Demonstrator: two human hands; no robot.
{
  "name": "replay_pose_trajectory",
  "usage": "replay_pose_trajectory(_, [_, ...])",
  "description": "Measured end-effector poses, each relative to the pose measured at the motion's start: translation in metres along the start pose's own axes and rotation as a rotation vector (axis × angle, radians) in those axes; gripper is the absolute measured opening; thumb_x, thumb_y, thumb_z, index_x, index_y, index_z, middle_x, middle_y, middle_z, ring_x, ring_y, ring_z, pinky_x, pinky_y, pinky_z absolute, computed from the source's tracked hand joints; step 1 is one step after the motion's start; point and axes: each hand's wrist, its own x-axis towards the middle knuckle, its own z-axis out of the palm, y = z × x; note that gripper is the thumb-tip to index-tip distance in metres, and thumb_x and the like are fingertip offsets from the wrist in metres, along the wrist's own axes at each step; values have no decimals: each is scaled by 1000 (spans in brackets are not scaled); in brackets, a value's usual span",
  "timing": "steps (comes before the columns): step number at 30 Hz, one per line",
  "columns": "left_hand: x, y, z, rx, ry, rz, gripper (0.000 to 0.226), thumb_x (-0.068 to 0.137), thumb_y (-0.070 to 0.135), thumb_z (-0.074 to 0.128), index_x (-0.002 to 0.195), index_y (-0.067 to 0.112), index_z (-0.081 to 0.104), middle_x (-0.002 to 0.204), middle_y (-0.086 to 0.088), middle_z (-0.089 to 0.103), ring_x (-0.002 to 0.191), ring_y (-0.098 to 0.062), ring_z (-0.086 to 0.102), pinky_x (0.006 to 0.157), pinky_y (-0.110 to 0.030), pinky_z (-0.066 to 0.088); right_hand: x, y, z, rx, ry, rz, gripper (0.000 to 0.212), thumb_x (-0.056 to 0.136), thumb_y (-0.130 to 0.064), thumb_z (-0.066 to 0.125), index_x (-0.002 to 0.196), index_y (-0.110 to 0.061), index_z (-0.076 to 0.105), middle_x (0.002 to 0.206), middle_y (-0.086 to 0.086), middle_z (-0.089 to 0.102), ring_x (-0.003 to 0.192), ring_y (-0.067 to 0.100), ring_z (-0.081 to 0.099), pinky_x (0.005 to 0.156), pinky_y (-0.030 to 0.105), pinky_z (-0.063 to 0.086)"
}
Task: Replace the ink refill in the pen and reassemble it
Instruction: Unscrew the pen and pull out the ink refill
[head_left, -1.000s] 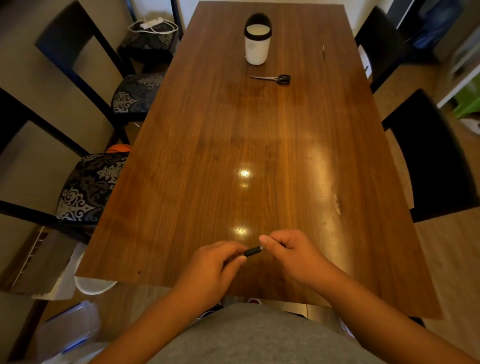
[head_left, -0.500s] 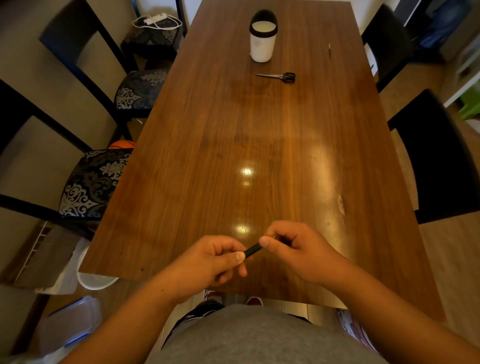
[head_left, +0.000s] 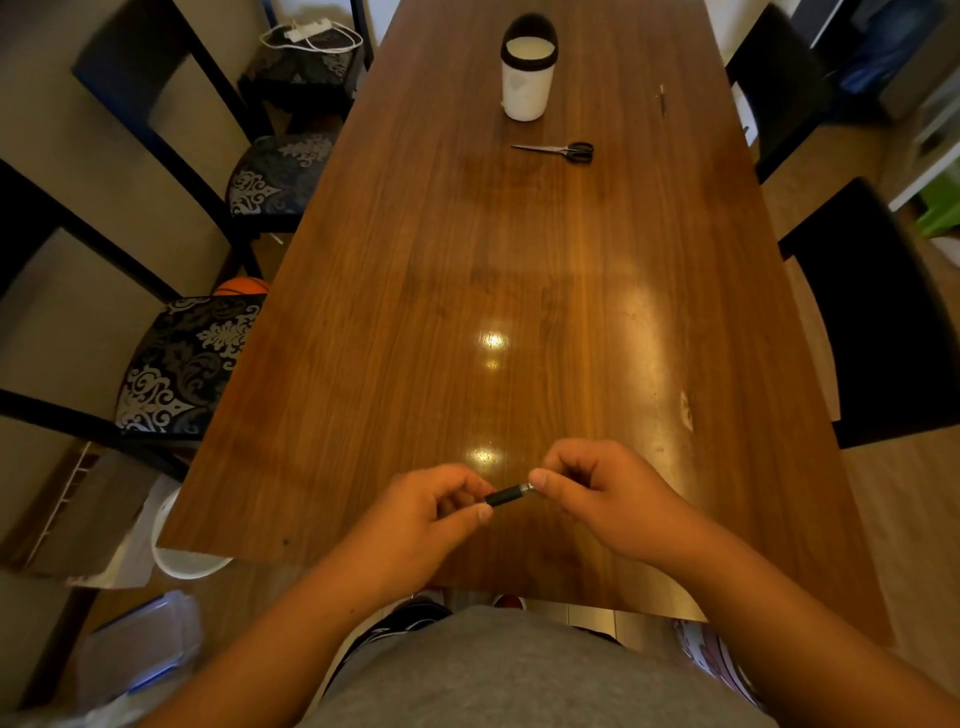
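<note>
A black pen (head_left: 506, 495) with a silver ring at its right end is held over the near edge of the wooden table (head_left: 519, 291). My left hand (head_left: 421, 519) grips its left part between thumb and fingers. My right hand (head_left: 608, 493) pinches its right end, which the fingers hide. Only a short black stretch of the pen shows between the two hands. A thin dark stick (head_left: 662, 98), possibly a refill, lies far off near the table's right edge.
A white cup with a black rim (head_left: 527, 78) stands at the far end, with scissors (head_left: 563, 150) lying just in front of it. Patterned chairs (head_left: 192, 364) line the left side, and black chairs (head_left: 883, 312) stand on the right.
Both hands stayed on the pen and drew slightly apart; a longer black stretch and a silver ring now show between them. The view shifted a little.
</note>
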Motion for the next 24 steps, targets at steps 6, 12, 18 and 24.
replay_pose_trajectory(6, [-2,-5,2,6,-43,-6,11,91,26,62,89,36,67,78,13,67,64,-4,58,57,-19,48,-2,1,2,17,-11,4,13,86,-28,68,88,-39,63,77,-16,62,65,0,55,58,18,46])
replay_pose_trajectory(12, [-1,-9,3,27,-3,10,13,87,28,66,91,40,66,80,19,63,66,-1,55,59,-15,47,-2,-2,7,5,-4,40,11,86,-41,64,82,-32,64,66,-14,59,57,1,51,51,19,41])
replay_pose_trajectory(18, [-3,-9,5,40,-25,11,11,90,34,59,90,44,64,82,18,67,62,-3,57,54,-17,46,-5,-4,10,20,-2,37,10,91,-32,60,82,-36,61,66,-12,60,57,4,53,52,25,45])
replay_pose_trajectory(24, [-4,-8,7,0,-35,-3,28,96,24,52,86,48,62,87,15,72,68,-3,65,64,-23,49,-6,-4,12,113,37,49,12,92,-24,61,89,-35,61,76,-7,61,66,10,58,60,28,50])
